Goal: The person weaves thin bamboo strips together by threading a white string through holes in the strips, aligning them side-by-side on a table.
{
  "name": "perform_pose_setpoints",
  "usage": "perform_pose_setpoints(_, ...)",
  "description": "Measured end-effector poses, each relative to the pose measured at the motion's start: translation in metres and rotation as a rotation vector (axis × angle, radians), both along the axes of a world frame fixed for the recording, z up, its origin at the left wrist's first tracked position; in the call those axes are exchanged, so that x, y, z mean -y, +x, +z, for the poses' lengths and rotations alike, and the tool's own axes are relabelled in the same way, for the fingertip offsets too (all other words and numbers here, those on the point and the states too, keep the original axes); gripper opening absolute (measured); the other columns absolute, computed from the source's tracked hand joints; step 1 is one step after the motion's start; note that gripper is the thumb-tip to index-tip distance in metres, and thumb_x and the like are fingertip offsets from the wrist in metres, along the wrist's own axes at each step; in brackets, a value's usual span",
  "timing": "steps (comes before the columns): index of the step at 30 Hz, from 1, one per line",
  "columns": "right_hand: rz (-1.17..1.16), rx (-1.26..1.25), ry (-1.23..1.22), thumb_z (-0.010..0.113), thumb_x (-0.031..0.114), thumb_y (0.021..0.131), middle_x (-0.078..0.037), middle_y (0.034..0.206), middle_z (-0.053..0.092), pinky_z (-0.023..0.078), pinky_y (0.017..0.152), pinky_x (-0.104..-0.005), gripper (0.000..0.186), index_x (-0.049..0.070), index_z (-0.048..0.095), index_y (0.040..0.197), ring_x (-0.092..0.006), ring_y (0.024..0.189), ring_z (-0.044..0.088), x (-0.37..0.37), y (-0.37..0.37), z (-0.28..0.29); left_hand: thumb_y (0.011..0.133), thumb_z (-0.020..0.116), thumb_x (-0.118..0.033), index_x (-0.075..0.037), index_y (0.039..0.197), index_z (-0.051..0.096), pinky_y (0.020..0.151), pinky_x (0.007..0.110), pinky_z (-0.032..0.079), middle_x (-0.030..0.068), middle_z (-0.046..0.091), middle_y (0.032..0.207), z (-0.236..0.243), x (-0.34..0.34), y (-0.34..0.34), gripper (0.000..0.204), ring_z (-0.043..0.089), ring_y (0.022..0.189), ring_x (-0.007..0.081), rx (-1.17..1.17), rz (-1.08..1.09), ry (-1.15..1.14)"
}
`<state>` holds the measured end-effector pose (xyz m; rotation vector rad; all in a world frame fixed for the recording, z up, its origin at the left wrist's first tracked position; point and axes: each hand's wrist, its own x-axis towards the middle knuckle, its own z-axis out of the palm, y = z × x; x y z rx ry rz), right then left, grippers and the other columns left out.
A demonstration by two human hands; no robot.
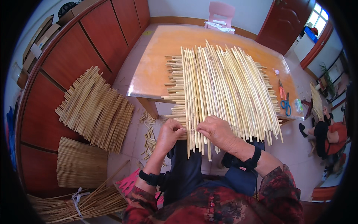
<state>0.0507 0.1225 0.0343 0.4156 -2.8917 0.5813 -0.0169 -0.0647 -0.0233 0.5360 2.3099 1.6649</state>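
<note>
Pale reed stalks (223,86) lie fanned lengthwise, overhanging the table's near edge.

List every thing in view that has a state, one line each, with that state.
Mat of pale straight reed stalks: flat on the table, near end overhanging the edge.
Left hand: pinching at the mat's near edge.
Right hand: gripping stalks there.
Blue-handled scissors: lying shut.
Dark wooden door: closed.
Tied bundle of thin reeds: lying on floor.

Pale, matt dried reed stalks (223,86) lie crossed in a woven mat on a glossy, smooth orange lacquered wooden table (156,71); reddish-brown wooden cabinet doors (74,56) look satin, the pale tiled floor (128,145) shiny, and the blue-handled metal scissors (286,105) have plastic grips
</note>
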Motion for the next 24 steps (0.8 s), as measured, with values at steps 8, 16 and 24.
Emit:
perform_pose_setpoints(8, 0.09, 0.063, 0.083, 0.055, 0.009, 0.071, -0.006, 0.071, 0.053, 0.047, 0.059, -0.0344, 0.007, 0.009, 0.057, 0.078, -0.024, 0.076, 0.055, -0.008, 0.001, -0.015, 0.079, 0.062, -0.014, -0.002, 0.076, 0.061, 0.061, 0.024, 0.043, 0.0016, 0.057, 0.075, 0.007, 0.003, 0.005, 0.013, 0.051, 0.066, 0.0103, 0.466, 0.012, 0.366)
perform_pose_setpoints(16, 0.087, -0.014, 0.041, 0.053, 0.009, 0.072, -0.007, 0.07, 0.052, 0.047, 0.055, -0.0356, 0.006, 0.01, 0.056, 0.077, -0.0247, 0.071, 0.055, -0.005, -0.003, -0.008, 0.088, 0.051, -0.022, -0.005, 0.08, 0.058, 0.051, 0.02, 0.042, 0.0036, 0.059, 0.071, 0.014, 0.008, -0.002, 0.02, 0.051, 0.055, 0.0073, 0.72, -0.032, 0.497)
perform_pose_setpoints(24, -0.084, 0.027, 0.052, 0.054, 0.015, 0.078, -0.006, 0.069, 0.052, 0.046, 0.053, -0.0341, 0.006, 0.014, 0.058, 0.082, -0.0246, 0.065, 0.056, -0.031, -0.001, 0.012, 0.09, 0.048, -0.021, -0.005, 0.08, 0.052, 0.039, 0.021, 0.039, 0.0063, 0.058, 0.065, 0.005, 0.009, 0.001, 0.019, 0.051, 0.047, 0.0101, 0.834, -0.006, 0.654)
